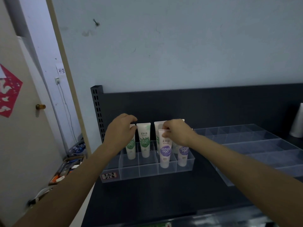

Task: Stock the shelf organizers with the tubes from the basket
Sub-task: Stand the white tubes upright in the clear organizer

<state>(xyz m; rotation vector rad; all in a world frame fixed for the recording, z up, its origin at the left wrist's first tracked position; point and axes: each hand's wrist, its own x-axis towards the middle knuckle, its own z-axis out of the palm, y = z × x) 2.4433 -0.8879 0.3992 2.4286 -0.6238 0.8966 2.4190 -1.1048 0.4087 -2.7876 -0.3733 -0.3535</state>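
Here left hand (pixel 121 130) fingers grip a green tube (pixel 131 150); right hand (pixel 177 132) fingers pinch a purple tube (pixel 165 152).

Open way in from the front: bare dark shelf (pixel 147 202) ahead of the left organizer (pixel 131 173), whose front cells gape upward, and a dark strip between it and the right organizer (pixel 255 148), its cells all free. Blocking the cells behind: upright tubes (pixel 145 143) side by side, the left hand (pixel 121 130) curled over the end green tube (pixel 131 149), the right hand (pixel 177 131) pinching the top of a purple tube (pixel 164 149). Back panel (pixel 213 104) rises just behind the tubes, slotted post (pixel 97 112) hems the left end, a white roll (pixel 297 123) stands far right.
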